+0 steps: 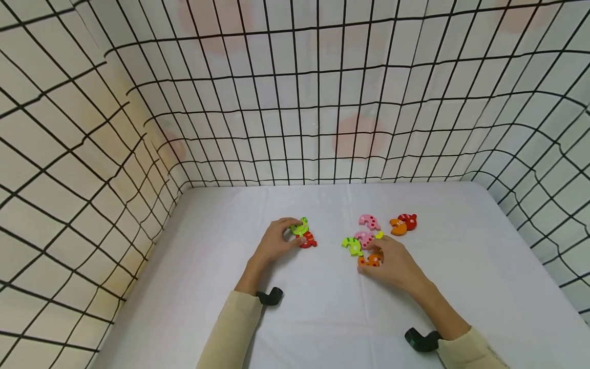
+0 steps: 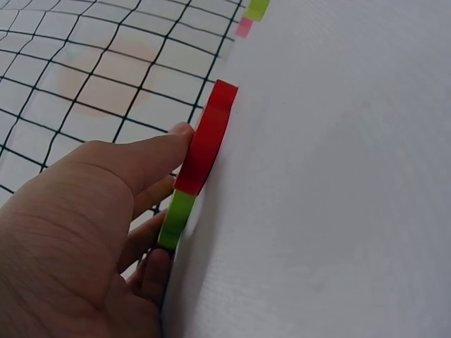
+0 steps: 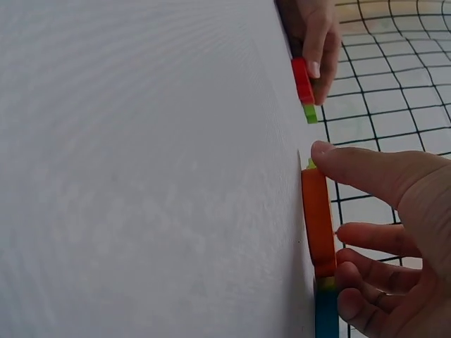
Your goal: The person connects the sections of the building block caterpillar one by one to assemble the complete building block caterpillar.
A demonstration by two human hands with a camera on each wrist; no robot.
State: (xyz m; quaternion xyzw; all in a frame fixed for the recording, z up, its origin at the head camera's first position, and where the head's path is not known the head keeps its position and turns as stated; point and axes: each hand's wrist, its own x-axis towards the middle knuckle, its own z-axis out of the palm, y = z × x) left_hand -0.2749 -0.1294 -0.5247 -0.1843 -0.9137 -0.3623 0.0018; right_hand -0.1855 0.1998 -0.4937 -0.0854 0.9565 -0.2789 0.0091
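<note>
Two flat animal-shaped pieces, one green (image 1: 299,229) and one red striped (image 1: 309,240), lie together at the left. My left hand (image 1: 277,240) grips them, its thumb against the red piece's edge and its fingers around the green one. At the right, my right hand (image 1: 395,264) holds an orange spotted piece (image 1: 370,260) between thumb and fingers. Close by it lie a green striped piece (image 1: 353,246) and a pink piece (image 1: 363,239), partly hidden by the fingers. In the right wrist view, a blue edge (image 3: 326,310) shows beside the orange piece.
Another pink spotted piece (image 1: 369,221) lies farther back. To its right, an orange piece (image 1: 398,227) touches a red piece (image 1: 408,221). White cloth covers the table (image 1: 318,307). Black grid lines mark the white walls (image 1: 318,102) at the back and sides.
</note>
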